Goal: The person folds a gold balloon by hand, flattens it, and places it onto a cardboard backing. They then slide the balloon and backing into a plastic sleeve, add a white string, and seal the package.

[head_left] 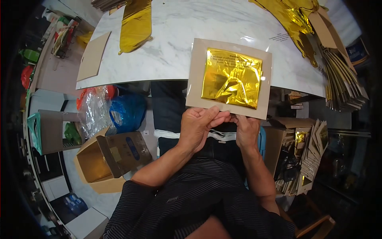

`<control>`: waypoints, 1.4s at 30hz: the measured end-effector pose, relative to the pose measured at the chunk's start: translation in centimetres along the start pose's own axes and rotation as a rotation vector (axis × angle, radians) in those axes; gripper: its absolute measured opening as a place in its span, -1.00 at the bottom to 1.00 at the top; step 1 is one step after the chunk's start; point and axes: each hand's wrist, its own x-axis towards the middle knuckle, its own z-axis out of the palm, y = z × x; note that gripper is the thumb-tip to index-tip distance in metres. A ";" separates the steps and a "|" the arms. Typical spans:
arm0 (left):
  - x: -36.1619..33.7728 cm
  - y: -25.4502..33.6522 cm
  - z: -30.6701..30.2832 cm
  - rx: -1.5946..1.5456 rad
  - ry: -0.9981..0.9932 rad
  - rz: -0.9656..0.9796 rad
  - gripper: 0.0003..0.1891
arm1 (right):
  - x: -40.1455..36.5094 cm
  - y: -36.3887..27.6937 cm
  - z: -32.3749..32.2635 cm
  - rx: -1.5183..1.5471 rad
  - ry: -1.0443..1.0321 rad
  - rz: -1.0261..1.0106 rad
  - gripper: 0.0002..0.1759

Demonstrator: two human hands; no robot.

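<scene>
A folded gold foil balloon (pixel 232 77) lies against a beige cardboard sheet (pixel 195 89) inside a clear plastic bag with small printed text. I hold this pack tilted up in front of the table's near edge. My left hand (pixel 199 125) is closed on its bottom edge near the middle, thumb and fingers pinched together. Just to the right, my right hand (pixel 246 129) pinches the same bottom edge. Fingertips of both hands nearly meet there, partly hidden behind the pack.
On the marble-patterned table (pixel 171 47) lie a flat gold foil balloon (pixel 136 28), a cardboard sheet (pixel 93 55) and more gold foil (pixel 296 24). Several packs (pixel 344 79) stand at the right edge. Below are an open carton (pixel 129 153), a blue bag (pixel 127 112) and a filled box (pixel 274 147).
</scene>
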 end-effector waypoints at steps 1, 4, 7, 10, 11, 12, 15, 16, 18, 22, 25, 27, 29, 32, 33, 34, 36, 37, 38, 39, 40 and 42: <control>-0.1 -0.1 0.2 -0.009 0.018 0.004 -0.74 | -0.1 0.0 0.0 -0.001 0.000 -0.002 -0.79; 0.0 -0.2 0.3 -0.034 0.068 0.005 -0.76 | -0.5 -0.5 0.4 -0.032 0.009 0.036 -0.79; 0.0 -0.1 0.3 -0.055 0.095 0.003 -0.79 | -1.1 -0.3 0.4 -0.043 -0.009 0.037 -0.76; -0.1 -0.2 0.3 -0.078 0.097 0.000 -0.81 | -1.4 -0.5 0.4 -0.050 -0.022 0.052 -0.75; -0.2 -0.2 0.4 -0.093 0.105 -0.004 -0.82 | -1.5 -0.7 0.4 -0.055 -0.052 0.018 -0.77; -0.1 -0.3 0.3 -0.093 0.105 -0.006 -0.82 | -1.6 -0.9 0.3 -0.061 -0.082 -0.014 -0.78; 0.0 -0.5 0.2 -0.093 0.103 0.022 -0.82 | -2.3 -1.6 1.0 0.039 -0.080 -0.037 -0.79; 0.0 -0.3 0.3 -0.091 0.103 0.025 -0.81 | -2.3 -1.4 0.8 0.038 -0.076 -0.035 -0.79; 0.0 -0.4 0.3 -0.087 0.104 0.027 -0.80 | -2.3 -0.5 0.0 0.020 -0.093 -0.101 -0.72; 0.0 -0.4 0.6 -0.006 0.050 0.016 -0.77 | -2.2 0.0 -0.6 0.036 -0.012 -0.088 -0.70; -0.1 -0.4 0.7 0.075 0.020 0.021 -0.76 | -2.1 -0.1 -0.6 0.074 0.002 -0.089 -0.71; -0.1 -0.3 0.7 0.146 0.019 0.042 -0.76 | -2.0 0.0 -1.1 0.124 0.020 -0.041 -0.74; -0.4 -0.2 0.7 0.239 0.019 0.029 -0.79 | -2.0 0.2 -1.3 0.140 0.014 -0.046 -0.74; -0.3 -0.8 0.0 0.209 0.013 0.063 -0.82 | -2.1 -0.1 -1.1 0.144 -0.011 -0.077 -0.76; -0.3 -0.8 -0.1 0.210 0.012 0.065 -0.82 | -2.2 -0.2 -0.9 0.133 -0.031 -0.100 -0.76; -0.4 -0.8 -0.1 0.194 0.018 0.050 -0.81 | -2.3 -0.2 -0.8 0.134 -0.033 -0.101 -0.76; -0.5 -1.0 -0.2 0.179 0.022 0.036 -0.80 | -2.5 -0.1 -0.7 0.142 0.037 -0.094 -0.77; -0.6 -1.1 -0.2 0.182 0.016 0.026 -0.79 | -2.5 0.1 -0.8 0.143 0.036 -0.096 -0.77; -0.7 -1.2 -0.2 0.186 0.009 0.016 -0.78 | -2.5 0.5 -0.9 0.190 0.060 -0.081 -0.77; -0.6 -1.2 -0.1 0.187 0.008 0.017 -0.78 | -2.5 0.8 -1.1 0.237 0.084 -0.066 -0.78; -0.6 -1.0 0.1 0.182 -0.014 -0.017 -0.76 | -2.4 1.0 -1.1 0.239 0.084 -0.068 -0.78; -0.7 -0.5 0.3 0.177 -0.036 -0.051 -0.74 | -2.2 1.1 -1.2 0.311 0.100 -0.076 -0.78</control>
